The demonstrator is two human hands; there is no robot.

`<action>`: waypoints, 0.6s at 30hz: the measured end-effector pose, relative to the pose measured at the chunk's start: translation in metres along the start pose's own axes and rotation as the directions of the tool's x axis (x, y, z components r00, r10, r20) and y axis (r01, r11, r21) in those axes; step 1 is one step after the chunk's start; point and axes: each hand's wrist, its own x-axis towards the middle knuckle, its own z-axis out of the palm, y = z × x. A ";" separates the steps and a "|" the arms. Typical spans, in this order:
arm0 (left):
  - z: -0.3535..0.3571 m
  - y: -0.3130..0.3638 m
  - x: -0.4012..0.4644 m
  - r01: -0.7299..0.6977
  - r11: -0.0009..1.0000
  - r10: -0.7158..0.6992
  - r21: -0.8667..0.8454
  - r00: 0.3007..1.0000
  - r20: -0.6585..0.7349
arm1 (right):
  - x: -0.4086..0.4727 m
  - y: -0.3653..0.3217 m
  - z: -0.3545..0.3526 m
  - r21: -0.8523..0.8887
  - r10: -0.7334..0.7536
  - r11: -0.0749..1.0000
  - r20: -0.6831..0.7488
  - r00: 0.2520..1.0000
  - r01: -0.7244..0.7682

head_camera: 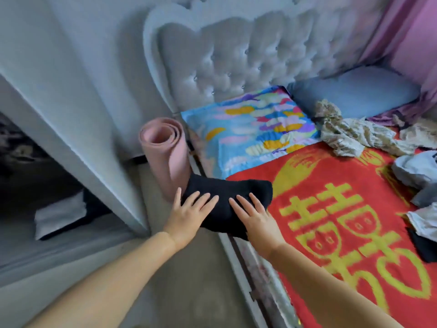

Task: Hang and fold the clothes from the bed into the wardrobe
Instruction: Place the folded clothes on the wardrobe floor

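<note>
A folded black garment lies at the left edge of the bed, on the red and yellow bedspread, partly overhanging the edge. My left hand lies flat on its left part with straight fingers. My right hand lies flat on its right part, fingers spread. Loose clothes remain on the bed at the right: a beige patterned garment, light blue and white pieces and a dark piece. The open wardrobe is at the left, with folded white and dark clothes on a shelf.
A rolled pink mat stands on the floor between wardrobe and bed. A colourful pillow and a blue pillow lie against the grey tufted headboard. The white wardrobe door edge juts toward the bed. Pink curtain hangs at the far right.
</note>
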 end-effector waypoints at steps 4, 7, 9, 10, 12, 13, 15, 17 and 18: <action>-0.003 -0.067 -0.100 0.135 0.991 -0.136 0.024 0.988 0.073 | 0.026 -0.104 0.011 -0.019 -0.203 0.979 0.063 0.977 0.205; -0.001 -0.109 -0.169 0.194 0.980 -0.197 0.037 0.973 0.117 | 0.034 -0.177 0.025 -0.012 -0.301 0.952 0.131 0.945 0.305; 0.001 -0.140 -0.216 0.227 0.972 -0.233 0.064 0.964 0.125 | 0.040 -0.229 0.037 -0.025 -0.346 0.935 0.147 0.926 0.354; 0.004 -0.154 -0.236 0.242 0.968 -0.248 0.062 0.962 0.118 | 0.040 -0.251 0.042 -0.023 -0.362 0.929 0.149 0.920 0.369; 0.007 -0.192 -0.290 0.293 0.954 -0.300 0.070 0.946 0.126 | 0.045 -0.313 0.054 -0.022 -0.409 0.909 0.147 0.901 0.416; 0.009 -0.206 -0.312 0.314 0.947 -0.321 0.073 0.938 0.129 | 0.045 -0.338 0.059 -0.018 -0.427 0.901 0.150 0.892 0.434; 0.011 -0.232 -0.354 0.353 0.933 -0.360 0.068 0.922 0.141 | 0.047 -0.387 0.068 -0.004 -0.461 0.884 0.151 0.874 0.467; 0.013 -0.258 -0.393 0.390 0.919 -0.393 0.052 0.907 0.151 | 0.050 -0.435 0.077 0.004 -0.491 0.868 0.159 0.856 0.497; 0.015 -0.274 -0.412 0.406 0.913 -0.408 0.046 0.900 0.150 | 0.053 -0.459 0.082 0.005 -0.506 0.859 0.165 0.847 0.512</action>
